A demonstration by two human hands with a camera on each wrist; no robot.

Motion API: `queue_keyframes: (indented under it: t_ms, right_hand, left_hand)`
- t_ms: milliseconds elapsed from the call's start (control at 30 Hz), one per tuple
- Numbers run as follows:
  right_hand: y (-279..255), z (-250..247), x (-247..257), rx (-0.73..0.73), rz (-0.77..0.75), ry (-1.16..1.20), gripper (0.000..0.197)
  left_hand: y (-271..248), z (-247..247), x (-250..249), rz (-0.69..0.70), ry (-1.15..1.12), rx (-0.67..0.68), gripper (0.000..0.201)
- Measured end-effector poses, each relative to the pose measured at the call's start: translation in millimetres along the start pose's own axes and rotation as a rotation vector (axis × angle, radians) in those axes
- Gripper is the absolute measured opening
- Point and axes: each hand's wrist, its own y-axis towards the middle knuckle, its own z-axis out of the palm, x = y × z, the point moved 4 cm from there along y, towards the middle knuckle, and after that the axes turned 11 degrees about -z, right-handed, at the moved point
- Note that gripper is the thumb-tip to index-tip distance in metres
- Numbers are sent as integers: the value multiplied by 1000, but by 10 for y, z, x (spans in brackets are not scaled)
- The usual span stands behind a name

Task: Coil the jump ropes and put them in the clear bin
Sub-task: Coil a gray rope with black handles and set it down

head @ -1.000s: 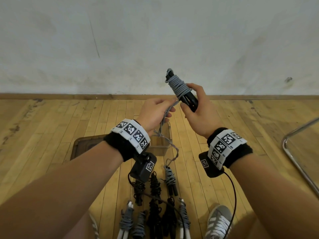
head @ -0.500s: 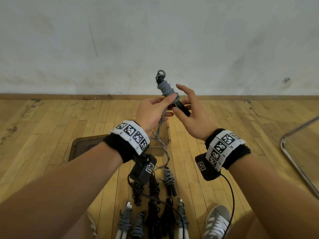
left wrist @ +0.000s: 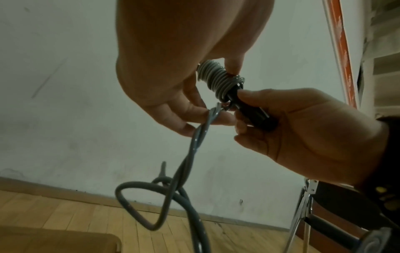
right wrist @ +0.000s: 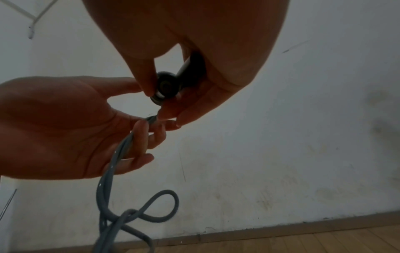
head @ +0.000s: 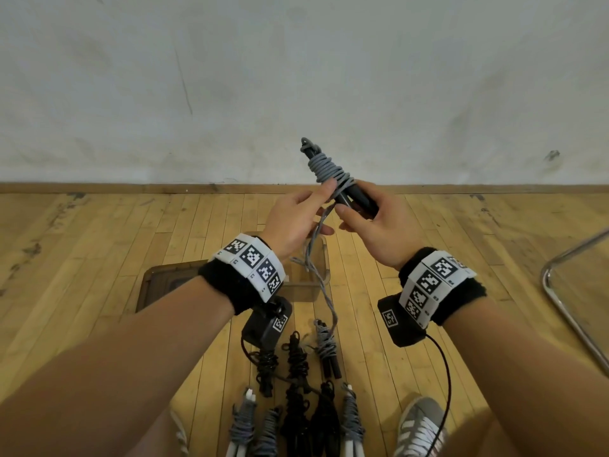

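At six o'clock in the head view, nearest the feet, a row of wound rope bundles (head: 298,387) lies on the wooden floor (head: 99,245), black and grey. Just beyond them, toward twelve, sits the clear bin (head: 321,258), partly hidden behind the left wrist. It looks empty, though I cannot tell for sure.

Above the bin the two hands meet. The right hand (head: 375,225) grips the black handles (head: 354,197) of the grey jump rope (head: 329,169), fingers curled round them, the wrapped end pointing to eleven o'clock. The left hand (head: 296,219) pinches the doubled loose strand (left wrist: 201,130) between fingers and thumb just below the coils, its forefinger against the wraps.

The tail hangs twisted — a kinked loop (right wrist: 155,208) shows low in both wrist views. That kink may catch or knot on the next wrap. Slack tension from the left hand would let the turns slide off the handles' end, and the dangling tail could snag the bundles below.
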Motion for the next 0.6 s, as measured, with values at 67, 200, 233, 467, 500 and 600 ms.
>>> queue_keyframes:
  t_ms: [67,200,233,467,500,600]
  right_hand:
    - [12,-7,0,-10,-2,-20,36]
    - [15,-13,-65,-57,14,-86,48]
    - [16,-28,-84,-86,23,-104,50]
    - [23,-154,-119,-149,65,-256,49]
    - [21,-155,-124,-137,61,-281,49]
    - [12,-159,-126,-102,30,-398,51]
  left_hand:
    - [11,0,24,-11,40,16,43]
    - [10,-2,55,-81,115,24,54]
    - [1,3,58,-96,134,22,57]
    - [3,-12,48,-25,62,-54,34]
    - [4,-18,52,-22,49,-55,30]
    - [7,-1,62,-29,9,-32,25]
